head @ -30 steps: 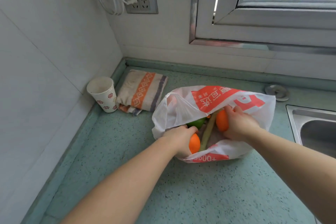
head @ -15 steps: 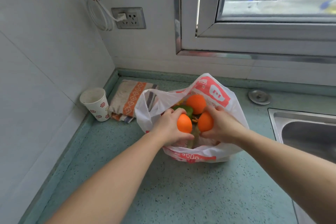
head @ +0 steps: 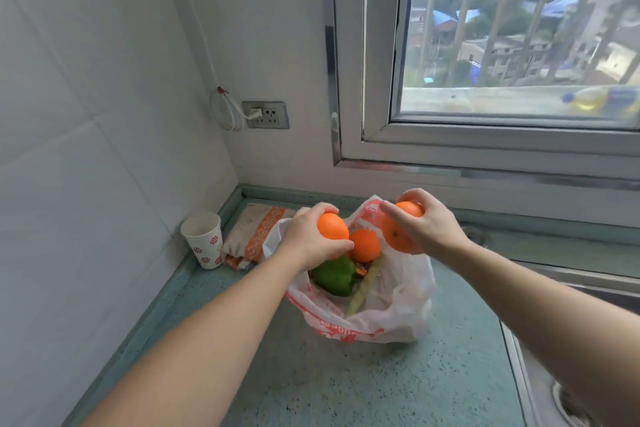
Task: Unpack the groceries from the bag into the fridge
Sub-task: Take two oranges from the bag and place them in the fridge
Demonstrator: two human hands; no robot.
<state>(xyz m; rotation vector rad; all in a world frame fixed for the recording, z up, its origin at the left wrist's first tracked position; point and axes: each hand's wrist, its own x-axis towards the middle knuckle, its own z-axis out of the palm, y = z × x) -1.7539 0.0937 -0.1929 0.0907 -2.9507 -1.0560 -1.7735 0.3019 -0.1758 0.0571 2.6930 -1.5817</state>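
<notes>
A single head-worn wide-angle camera looks forward and down from above the desk (head: 346,385), facing the corner where the tiled side wall meets the wall with the window (head: 519,45). Both forearms enter from the lower edge and reach toward the middle of the frame, close to the lens. The window fills the upper right, the wall socket (head: 266,114) sits left of centre, and a sink (head: 571,392) edge cuts the lower right. Straight lines bow near the frame edges.

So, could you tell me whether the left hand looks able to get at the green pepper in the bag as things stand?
Probably not yet: the left hand is full, closed around an orange. The green pepper lies uncovered in the open bag just below it, so the way is otherwise free.
</notes>
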